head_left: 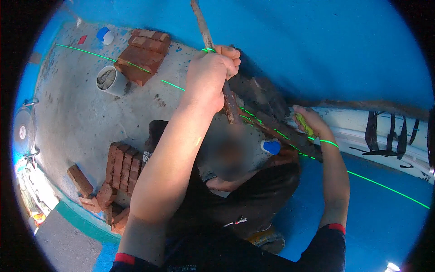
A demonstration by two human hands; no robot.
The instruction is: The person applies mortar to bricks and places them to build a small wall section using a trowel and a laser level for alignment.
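Note:
My left hand (210, 72) reaches forward and is closed around a rough wooden pole (201, 27) that runs up toward the top edge. My right hand (312, 123) grips a small yellow-green tool (305, 125) and rests it against a dark, dirty wooden beam (272, 122) that slants across the middle. Green laser lines (385, 188) cross the beam, both of my wrists and the blue wall (317, 50). Directly under my arms another person (244, 199) in dark clothes crouches.
A stack of red bricks (145, 52) and a white bucket (111, 80) stand on the grey concrete floor (72, 118) at upper left. More bricks (121, 167) lie piled lower left. A small blue object (272, 146) sits by the beam. Black straps (385, 136) hang at right.

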